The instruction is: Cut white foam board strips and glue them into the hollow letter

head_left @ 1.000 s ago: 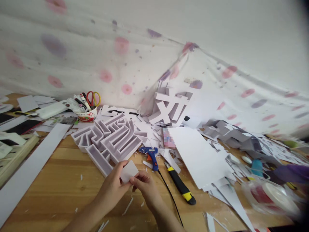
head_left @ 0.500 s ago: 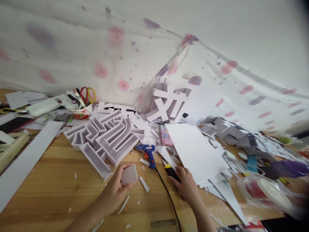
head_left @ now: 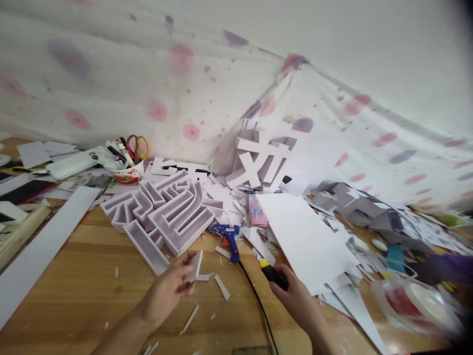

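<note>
My left hand (head_left: 168, 286) pinches a small white board piece (head_left: 195, 266), turned nearly edge-on, above the wooden table. My right hand (head_left: 293, 291) is wrapped round a black and yellow cutter (head_left: 272, 275), its yellow end pointing up and left. Between and beyond my hands lies a blue glue gun (head_left: 231, 241), its black cord running toward the near edge. Left of the gun sits a white hollow character (head_left: 185, 212) with raised walls, open side up. Another white built character (head_left: 258, 160) stands tilted against the covered wall.
A large white board (head_left: 306, 236) lies on the right. Paper scraps (head_left: 221, 287) litter the wooden table (head_left: 92, 276). A cup (head_left: 128, 175) holds pens and scissors. At right are clear-wrapped tape rolls (head_left: 414, 301) and a purple sleeve (head_left: 449, 268).
My right hand has closed round the cutter and raised it slightly. The white piece in my left hand has turned from face-on to nearly edge-on. The purple sleeve at the right has shifted.
</note>
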The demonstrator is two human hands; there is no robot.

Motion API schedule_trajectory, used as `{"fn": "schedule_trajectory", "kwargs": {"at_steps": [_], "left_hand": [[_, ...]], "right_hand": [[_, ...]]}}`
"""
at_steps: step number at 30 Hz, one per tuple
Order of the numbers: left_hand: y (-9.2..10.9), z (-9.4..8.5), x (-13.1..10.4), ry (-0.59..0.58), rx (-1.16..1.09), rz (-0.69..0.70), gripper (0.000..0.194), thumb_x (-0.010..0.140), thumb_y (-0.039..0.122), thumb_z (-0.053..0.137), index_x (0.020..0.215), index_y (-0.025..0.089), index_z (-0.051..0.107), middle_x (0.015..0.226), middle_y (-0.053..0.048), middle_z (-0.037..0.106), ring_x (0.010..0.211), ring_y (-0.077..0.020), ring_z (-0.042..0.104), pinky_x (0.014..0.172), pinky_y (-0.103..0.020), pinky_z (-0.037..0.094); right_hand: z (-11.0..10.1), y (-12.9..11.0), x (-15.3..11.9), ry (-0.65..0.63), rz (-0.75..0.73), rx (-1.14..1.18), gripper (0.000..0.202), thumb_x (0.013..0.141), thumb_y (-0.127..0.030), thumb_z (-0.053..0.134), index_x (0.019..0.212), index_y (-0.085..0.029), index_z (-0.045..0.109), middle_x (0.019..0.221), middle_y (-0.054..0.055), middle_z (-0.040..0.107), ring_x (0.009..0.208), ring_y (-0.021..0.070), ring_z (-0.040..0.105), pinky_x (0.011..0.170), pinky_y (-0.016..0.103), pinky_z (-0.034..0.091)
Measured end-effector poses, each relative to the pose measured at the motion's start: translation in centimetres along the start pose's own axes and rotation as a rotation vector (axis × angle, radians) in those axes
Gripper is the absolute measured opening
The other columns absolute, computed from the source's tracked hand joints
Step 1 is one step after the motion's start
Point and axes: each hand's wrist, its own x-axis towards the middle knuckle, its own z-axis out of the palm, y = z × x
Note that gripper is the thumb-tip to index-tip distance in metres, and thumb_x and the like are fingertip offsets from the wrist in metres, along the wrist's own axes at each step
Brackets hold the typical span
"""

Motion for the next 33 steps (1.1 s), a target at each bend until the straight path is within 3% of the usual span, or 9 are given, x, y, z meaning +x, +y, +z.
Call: {"fn": "schedule_trajectory", "kwargs": {"at_steps": [3, 6, 9, 13, 18, 25, 33], "left_hand": [[0.2, 0.9, 0.2, 0.083, -0.124, -0.046, 0.039, 0.067, 0.055, 0.064, 0.079, 0.018, 0.055, 0.068, 0.004, 0.044, 0.05, -0.0052, 0.029, 0.042, -0.018, 0.021], [-0.2, 1.4, 0.5, 0.123, -0.108, -0.054, 0.044, 0.063, 0.056, 0.068, 0.062, 0.017, 0.047, 0.058, 0.008, 0.034, 0.045, -0.0033, 0.019, 0.04, -0.018, 0.011], [-0.4, 1.5, 0.4, 0.176, -0.052, -0.006, 0.048, 0.064, 0.058, 0.066, 0.058, 0.018, 0.041, 0.052, 0.009, 0.03, 0.045, -0.0042, 0.019, 0.041, -0.018, 0.015], [-0.3, 1.4, -0.1, 0.219, 0.0, 0.068, 0.047, 0.067, 0.058, 0.063, 0.057, 0.019, 0.039, 0.051, 0.008, 0.031, 0.049, -0.0063, 0.025, 0.044, -0.019, 0.025], [-0.1, 1.6, -0.2, 0.288, -0.092, 0.075, 0.045, 0.061, 0.053, 0.071, 0.062, 0.019, 0.041, 0.054, 0.009, 0.03, 0.049, -0.0061, 0.025, 0.044, -0.02, 0.027], [0.5, 2.0, -0.2, 0.327, -0.05, 0.102, 0.047, 0.06, 0.057, 0.069, 0.058, 0.018, 0.042, 0.052, 0.008, 0.034, 0.05, -0.0065, 0.028, 0.046, -0.019, 0.029], [-0.2, 1.3, 0.2, 0.331, 0.039, 0.134, 0.047, 0.066, 0.061, 0.062, 0.059, 0.019, 0.041, 0.048, 0.009, 0.03, 0.046, -0.0063, 0.022, 0.041, -0.019, 0.02]], "right_hand": [[0.3, -3.0, -0.8, -0.063, -0.134, 0.035, 0.035, 0.074, -0.033, 0.05, 0.106, -0.019, 0.055, 0.091, 0.005, 0.066, 0.081, 0.0211, 0.061, 0.073, 0.03, 0.045], [2.0, -6.7, -1.1, -0.115, -0.304, -0.034, 0.023, 0.076, -0.03, 0.049, 0.095, -0.019, 0.057, 0.082, 0.005, 0.065, 0.072, 0.0189, 0.059, 0.064, 0.026, 0.041], [4.0, -10.0, -1.0, -0.172, -0.495, -0.153, 0.017, 0.068, -0.02, 0.055, 0.084, -0.02, 0.058, 0.082, 0.003, 0.065, 0.073, 0.0183, 0.059, 0.063, 0.025, 0.036], [5.3, -12.6, -1.0, -0.194, -0.64, -0.286, 0.011, 0.066, -0.021, 0.057, 0.077, -0.021, 0.056, 0.075, 0.001, 0.065, 0.069, 0.0177, 0.059, 0.057, 0.025, 0.029], [5.3, -13.6, -1.2, -0.198, -0.71, -0.376, 0.01, 0.065, -0.023, 0.057, 0.074, -0.021, 0.054, 0.073, 0.0, 0.066, 0.064, 0.017, 0.058, 0.054, 0.027, 0.022], [5.9, -13.4, -0.4, -0.08, -0.686, -0.395, 0.01, 0.062, -0.018, 0.054, 0.072, -0.021, 0.053, 0.071, 0.0, 0.064, 0.063, 0.0162, 0.057, 0.054, 0.028, 0.021], [6.2, -13.1, 0.6, -0.042, -0.668, -0.354, 0.006, 0.064, -0.02, 0.053, 0.07, -0.021, 0.051, 0.07, -0.001, 0.063, 0.062, 0.0144, 0.056, 0.054, 0.027, 0.022]]}}
